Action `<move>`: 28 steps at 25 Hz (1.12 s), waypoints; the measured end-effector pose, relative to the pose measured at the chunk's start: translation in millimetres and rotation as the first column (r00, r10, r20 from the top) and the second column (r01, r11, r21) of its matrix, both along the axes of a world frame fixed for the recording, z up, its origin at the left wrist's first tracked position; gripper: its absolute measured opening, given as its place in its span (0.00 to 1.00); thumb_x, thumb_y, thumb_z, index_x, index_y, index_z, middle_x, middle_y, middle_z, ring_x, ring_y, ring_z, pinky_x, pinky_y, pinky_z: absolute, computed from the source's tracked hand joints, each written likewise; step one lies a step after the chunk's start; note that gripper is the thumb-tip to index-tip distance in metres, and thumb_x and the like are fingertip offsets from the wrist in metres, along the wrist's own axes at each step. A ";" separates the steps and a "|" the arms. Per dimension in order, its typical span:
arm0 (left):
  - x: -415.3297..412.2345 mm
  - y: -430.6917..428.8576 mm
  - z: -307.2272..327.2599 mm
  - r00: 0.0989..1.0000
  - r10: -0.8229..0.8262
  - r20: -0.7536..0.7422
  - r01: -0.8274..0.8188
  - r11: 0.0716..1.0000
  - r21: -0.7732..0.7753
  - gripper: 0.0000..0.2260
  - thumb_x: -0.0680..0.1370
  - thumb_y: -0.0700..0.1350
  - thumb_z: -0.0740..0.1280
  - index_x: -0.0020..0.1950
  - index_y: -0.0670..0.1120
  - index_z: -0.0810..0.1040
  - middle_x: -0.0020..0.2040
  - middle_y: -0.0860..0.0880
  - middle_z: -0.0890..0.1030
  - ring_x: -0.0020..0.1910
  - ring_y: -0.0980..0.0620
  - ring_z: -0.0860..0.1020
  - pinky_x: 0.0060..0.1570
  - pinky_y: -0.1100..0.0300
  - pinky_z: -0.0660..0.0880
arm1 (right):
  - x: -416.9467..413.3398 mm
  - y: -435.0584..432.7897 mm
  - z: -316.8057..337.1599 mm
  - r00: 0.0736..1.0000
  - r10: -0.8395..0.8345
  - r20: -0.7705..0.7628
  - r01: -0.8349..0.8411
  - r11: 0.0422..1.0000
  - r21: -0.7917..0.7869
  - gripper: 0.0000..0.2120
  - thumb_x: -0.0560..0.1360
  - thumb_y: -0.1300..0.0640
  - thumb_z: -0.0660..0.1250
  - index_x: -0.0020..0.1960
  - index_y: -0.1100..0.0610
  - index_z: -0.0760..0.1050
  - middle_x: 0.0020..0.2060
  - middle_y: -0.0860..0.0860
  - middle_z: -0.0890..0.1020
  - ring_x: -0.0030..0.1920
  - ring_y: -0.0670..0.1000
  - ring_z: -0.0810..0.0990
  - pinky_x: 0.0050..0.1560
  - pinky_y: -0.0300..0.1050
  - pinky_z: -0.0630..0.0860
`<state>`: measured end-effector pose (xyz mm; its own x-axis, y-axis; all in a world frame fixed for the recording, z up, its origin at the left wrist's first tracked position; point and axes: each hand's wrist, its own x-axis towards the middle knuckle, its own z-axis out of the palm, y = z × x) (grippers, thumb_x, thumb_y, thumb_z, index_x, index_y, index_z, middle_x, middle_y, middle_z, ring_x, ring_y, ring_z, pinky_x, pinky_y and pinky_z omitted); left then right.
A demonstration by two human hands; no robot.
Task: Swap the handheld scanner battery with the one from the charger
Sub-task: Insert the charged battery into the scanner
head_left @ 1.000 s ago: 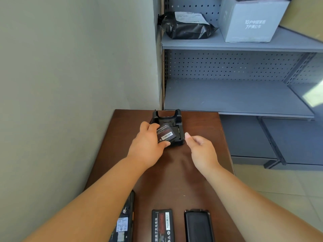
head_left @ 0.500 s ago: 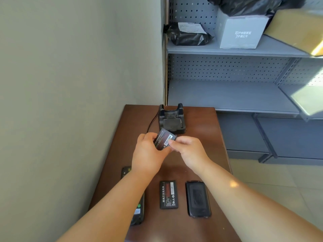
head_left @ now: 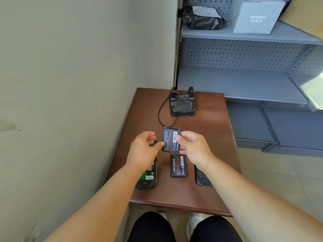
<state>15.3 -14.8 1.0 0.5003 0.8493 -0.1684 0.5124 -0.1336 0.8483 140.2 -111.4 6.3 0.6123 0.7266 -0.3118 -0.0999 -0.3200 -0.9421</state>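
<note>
My right hand [head_left: 193,148] pinches a black battery [head_left: 169,140] with a red label by its right edge, above the table. My left hand [head_left: 143,151] is beside the battery's left edge, fingers apart, thumb tip at its lower left corner. A second battery [head_left: 178,165] lies flat on the brown table [head_left: 213,137]. The handheld scanner [head_left: 148,177] lies face down at the left with its battery bay open, partly under my left wrist. Its black back cover [head_left: 201,177] lies at the right, partly hidden by my right forearm. The black charger cradle [head_left: 182,103] stands at the table's far edge with its slot bare.
A black cable [head_left: 161,112] loops from the cradle across the table. Grey metal shelving [head_left: 241,84] stands behind, holding a black parcel bag [head_left: 202,19] and a white box [head_left: 255,18]. A wall runs along the left. My knees and shoes show below the table's near edge.
The battery came out of the cradle and moved toward me. It passed from my left hand to my right hand, and my left fingers spread apart.
</note>
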 end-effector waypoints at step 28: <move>-53.8 5.2 -39.4 0.977 0.068 -0.201 -0.115 0.966 -0.232 0.13 0.79 0.49 0.61 0.39 0.43 0.75 0.35 0.42 0.74 0.35 0.47 0.69 0.39 0.56 0.66 | -66.4 9.7 -47.4 0.996 -0.058 -0.068 0.040 0.970 -0.238 0.12 0.78 0.51 0.60 0.40 0.55 0.76 0.42 0.57 0.80 0.43 0.55 0.76 0.55 0.58 0.76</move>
